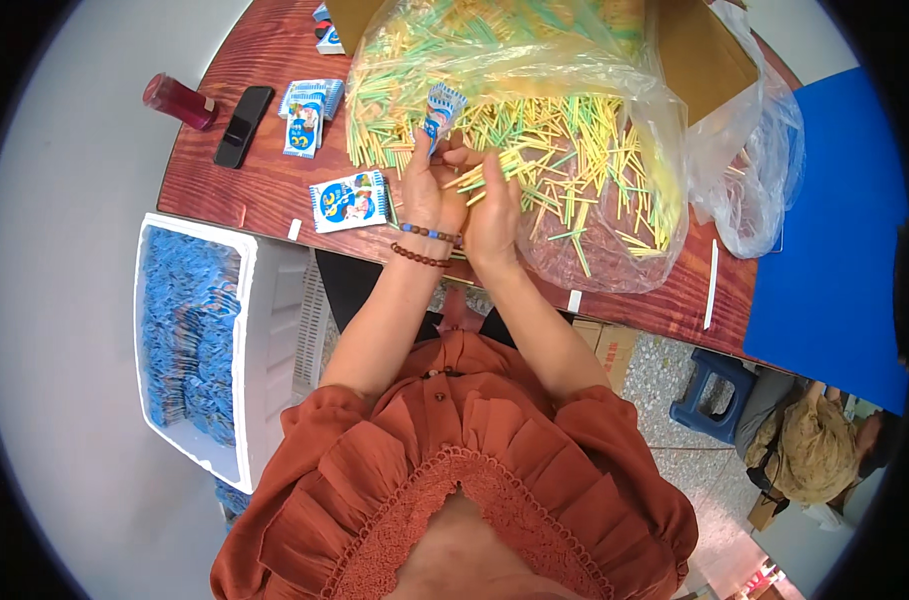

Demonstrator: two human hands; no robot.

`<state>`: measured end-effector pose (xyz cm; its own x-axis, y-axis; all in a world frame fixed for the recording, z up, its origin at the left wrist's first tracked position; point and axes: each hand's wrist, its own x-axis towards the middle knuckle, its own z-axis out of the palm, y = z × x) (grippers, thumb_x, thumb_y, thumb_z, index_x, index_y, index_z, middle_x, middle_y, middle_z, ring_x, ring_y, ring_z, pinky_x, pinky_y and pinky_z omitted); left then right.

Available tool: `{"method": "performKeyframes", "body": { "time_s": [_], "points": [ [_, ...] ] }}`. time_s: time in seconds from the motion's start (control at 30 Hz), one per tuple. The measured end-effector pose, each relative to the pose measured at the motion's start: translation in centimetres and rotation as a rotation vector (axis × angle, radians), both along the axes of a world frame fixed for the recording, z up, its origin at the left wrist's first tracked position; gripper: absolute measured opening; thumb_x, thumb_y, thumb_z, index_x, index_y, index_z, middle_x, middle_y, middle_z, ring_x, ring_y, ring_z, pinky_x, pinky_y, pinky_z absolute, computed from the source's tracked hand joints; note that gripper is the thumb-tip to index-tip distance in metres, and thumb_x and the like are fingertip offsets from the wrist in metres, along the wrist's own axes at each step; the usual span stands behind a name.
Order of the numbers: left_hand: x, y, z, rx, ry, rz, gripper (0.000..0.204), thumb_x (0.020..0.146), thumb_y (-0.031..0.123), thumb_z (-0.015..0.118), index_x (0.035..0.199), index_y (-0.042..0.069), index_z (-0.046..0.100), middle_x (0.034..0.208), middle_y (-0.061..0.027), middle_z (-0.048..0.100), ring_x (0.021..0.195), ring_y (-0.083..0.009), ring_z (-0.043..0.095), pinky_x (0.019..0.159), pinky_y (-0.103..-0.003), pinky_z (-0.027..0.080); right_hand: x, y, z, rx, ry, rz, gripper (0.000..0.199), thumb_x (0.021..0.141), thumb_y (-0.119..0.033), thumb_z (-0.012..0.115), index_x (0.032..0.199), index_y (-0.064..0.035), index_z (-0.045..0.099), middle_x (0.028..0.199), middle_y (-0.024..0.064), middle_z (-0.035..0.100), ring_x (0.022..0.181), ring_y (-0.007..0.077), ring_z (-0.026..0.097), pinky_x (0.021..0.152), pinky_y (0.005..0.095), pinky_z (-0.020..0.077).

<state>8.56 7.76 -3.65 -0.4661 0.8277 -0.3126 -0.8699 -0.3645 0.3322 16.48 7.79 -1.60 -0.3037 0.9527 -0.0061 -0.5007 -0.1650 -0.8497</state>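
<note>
My left hand (427, 192), with beaded bracelets at its wrist, grips a small blue and white packet (441, 112) that stands up from the fingers. Close beside it, my right hand (495, 222) is closed on a small bunch of thin yellow and green sticks (493, 177), which point toward the left palm. Just beyond both hands, many loose sticks (584, 150) spill across a clear plastic bag (614, 270). A larger blue and white packet (349, 201) lies flat left of my left wrist. Parts of the fingers hide one another.
Left on the red wood-grain table (199, 180) are smaller packets (307, 118), a black phone (244, 127) and a red bottle (180, 102). A white foam box (244, 350) of blue packets stands at left. At right are a blue panel (824, 230), a stool (712, 395) and another person (809, 445).
</note>
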Motion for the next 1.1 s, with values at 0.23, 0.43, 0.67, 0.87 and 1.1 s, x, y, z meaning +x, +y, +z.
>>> {"method": "performKeyframes", "body": {
  "time_s": [0.23, 0.43, 0.67, 0.87, 1.1],
  "points": [
    [-0.7, -0.9, 1.2, -0.078, 0.060, 0.083, 0.030, 0.093, 0.035, 0.060, 0.098, 0.005, 0.059, 0.085, -0.0039, 0.058, 0.078, -0.0164, 0.055, 0.078, -0.034, 0.047, 0.3, -0.8, 2.3, 0.277, -0.266, -0.035, 0.047, 0.101, -0.029, 0.034, 0.094, 0.0024, 0.067, 0.101, 0.0116, 0.067, 0.101, 0.0225, 0.057, 0.095, 0.0330, 0.0376],
    [-1.5, -2.7, 1.8, -0.087, 0.413, 0.145, 0.026, 0.095, 0.028, 0.058, 0.091, 0.002, 0.063, 0.091, -0.0035, 0.065, 0.085, -0.0124, 0.059, 0.077, -0.031, 0.044, 0.9, 3.0, 6.5, 0.456, -0.088, -0.136, 0.048, 0.102, -0.027, 0.027, 0.104, 0.0042, 0.063, 0.107, 0.0135, 0.067, 0.119, 0.0228, 0.052, 0.103, 0.0342, 0.0330],
    [0.3, -2.8, 2.6, -0.063, 0.377, 0.093, 0.023, 0.095, 0.025, 0.059, 0.091, 0.004, 0.066, 0.091, -0.0021, 0.066, 0.083, -0.0103, 0.059, 0.076, -0.029, 0.043, -0.8, 2.4, 7.7, 0.470, -0.108, -0.171, 0.051, 0.102, -0.030, 0.027, 0.107, 0.0057, 0.063, 0.111, 0.0132, 0.066, 0.125, 0.0248, 0.048, 0.107, 0.0373, 0.0259],
    [0.3, -3.2, 2.3, -0.104, 0.346, 0.110, 0.021, 0.094, 0.024, 0.060, 0.089, 0.005, 0.066, 0.089, -0.0011, 0.066, 0.081, -0.0087, 0.058, 0.075, -0.028, 0.042, -0.9, 1.8, 7.0, 0.500, -0.143, -0.140, 0.051, 0.101, -0.030, 0.026, 0.108, 0.0060, 0.062, 0.113, 0.0130, 0.065, 0.128, 0.0259, 0.045, 0.108, 0.0376, 0.0246],
    [0.4, -3.1, 2.2, -0.064, 0.378, 0.132, 0.019, 0.094, 0.021, 0.060, 0.088, 0.004, 0.066, 0.088, -0.0004, 0.066, 0.082, -0.0068, 0.058, 0.076, -0.025, 0.044, -0.4, 1.8, 7.0, 0.556, -0.220, -0.073, 0.050, 0.102, -0.029, 0.026, 0.110, 0.0051, 0.061, 0.116, 0.0122, 0.064, 0.132, 0.0257, 0.041, 0.110, 0.0384, 0.0222]
  ]
}}
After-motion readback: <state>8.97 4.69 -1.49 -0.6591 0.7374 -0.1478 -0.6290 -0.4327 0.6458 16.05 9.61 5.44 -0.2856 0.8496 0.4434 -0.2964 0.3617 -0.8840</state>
